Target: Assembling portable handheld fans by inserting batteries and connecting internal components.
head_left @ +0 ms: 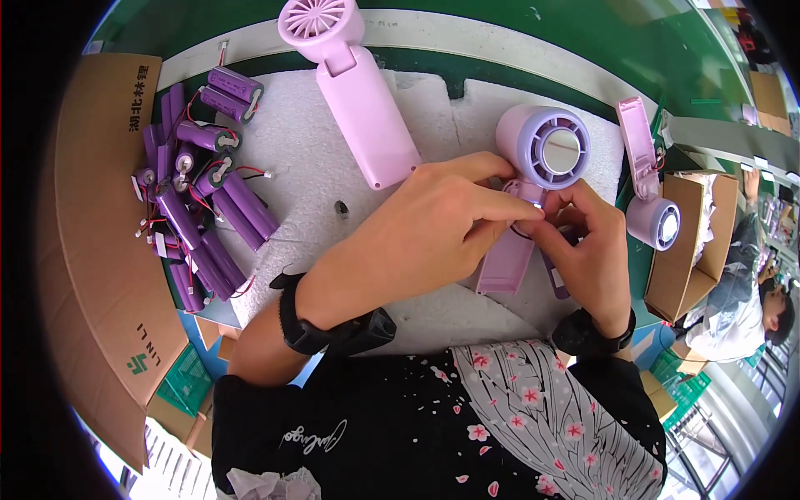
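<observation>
A lilac handheld fan (543, 147) lies at the right of the foam sheet, its round head toward the far side and its handle shell (505, 268) open toward me. My left hand (442, 221) reaches across from the left, with fingers closed against the fan's neck. From the right, my right hand (590, 246) pinches at the same spot, its thumb and index fingertips meeting the left ones. Between them shows a small whitish connector (536, 206), partly covered by fingertips. A purple battery (557, 279) lies partly hidden beneath my right hand.
Purple batteries with wires (196, 196) are heaped left, beside a tall cardboard box (104, 250). A closed pink fan (367, 112) lies on the foam sheet (292, 158). Right stand another opened fan (643, 175) and a small carton (692, 258). A person (733, 312) sits beyond.
</observation>
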